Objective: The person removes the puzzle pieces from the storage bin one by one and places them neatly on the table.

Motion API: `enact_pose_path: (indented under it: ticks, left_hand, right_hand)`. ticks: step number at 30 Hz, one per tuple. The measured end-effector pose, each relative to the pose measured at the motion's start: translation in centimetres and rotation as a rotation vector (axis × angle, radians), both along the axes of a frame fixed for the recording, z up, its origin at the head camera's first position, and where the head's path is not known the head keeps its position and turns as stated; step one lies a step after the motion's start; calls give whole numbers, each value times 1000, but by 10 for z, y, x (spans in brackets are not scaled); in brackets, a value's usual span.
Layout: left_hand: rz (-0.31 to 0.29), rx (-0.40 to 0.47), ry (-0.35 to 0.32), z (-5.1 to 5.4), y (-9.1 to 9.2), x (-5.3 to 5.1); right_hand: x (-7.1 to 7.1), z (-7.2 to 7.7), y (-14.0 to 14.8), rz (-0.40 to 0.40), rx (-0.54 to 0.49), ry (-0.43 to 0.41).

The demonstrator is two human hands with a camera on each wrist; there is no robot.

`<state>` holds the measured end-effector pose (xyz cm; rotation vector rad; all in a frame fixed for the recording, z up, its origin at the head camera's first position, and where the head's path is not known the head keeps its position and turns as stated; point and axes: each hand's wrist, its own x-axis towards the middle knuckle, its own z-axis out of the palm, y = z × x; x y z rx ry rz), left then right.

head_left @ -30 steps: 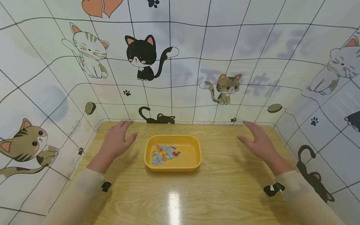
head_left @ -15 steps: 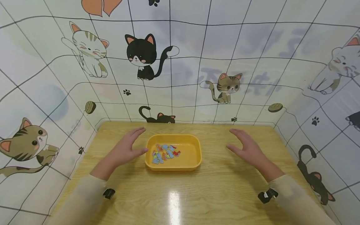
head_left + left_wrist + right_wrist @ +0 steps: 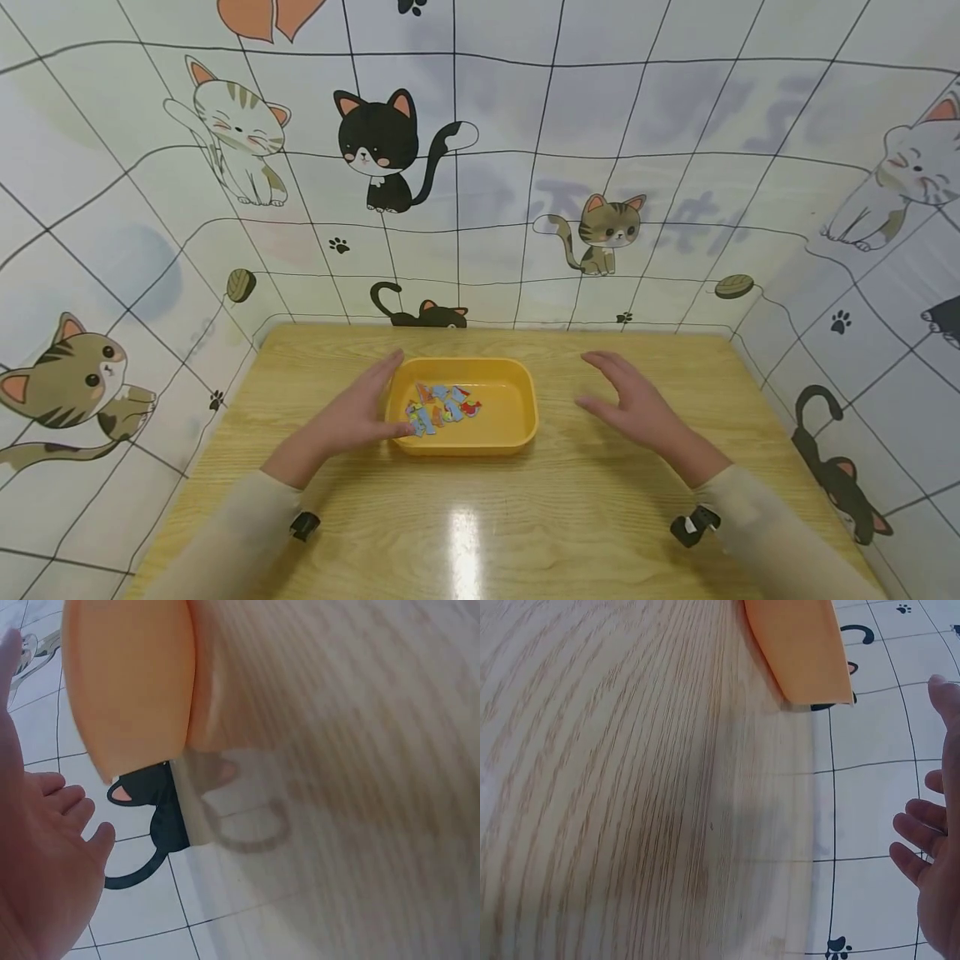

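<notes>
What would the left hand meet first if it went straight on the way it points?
Probably the left side of the yellow tray; depth is unclear, so the left hand might pass above it.

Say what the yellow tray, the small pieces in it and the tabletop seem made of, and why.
Yellow tray: probably plastic, smooth with slight sheen; even color, rounded corners.
Small pieces: perhaps printed card, flat and multicolored; finish unclear.
Tabletop: wood or wood-look laminate, glossy; grain lines and a bright reflection show.
</notes>
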<state>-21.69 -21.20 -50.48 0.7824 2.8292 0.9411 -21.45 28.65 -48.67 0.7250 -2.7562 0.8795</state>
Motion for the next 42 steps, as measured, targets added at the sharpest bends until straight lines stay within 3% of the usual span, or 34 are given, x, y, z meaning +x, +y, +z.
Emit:
enact_pose_path:
  ticks: [6,13,18,31,42]
  left_hand:
    - [-11,-12,-20,-6,6,3]
    - [-16,-63,56,-14,12,2]
    - [-21,-99,69,-18,16,5]
    - [21,-116,53,-20,17,6]
    - [44,-161,76,-22,17,6]
  right_hand:
    - [-2,-2,-11,40,-18,21]
    - [-2,-2,-21,63,-13,-17]
    - [-1,-1,-25,62,5,-41]
    - [-4,1,-34,97,15,3]
    - [-12,11,-68,175,20,23]
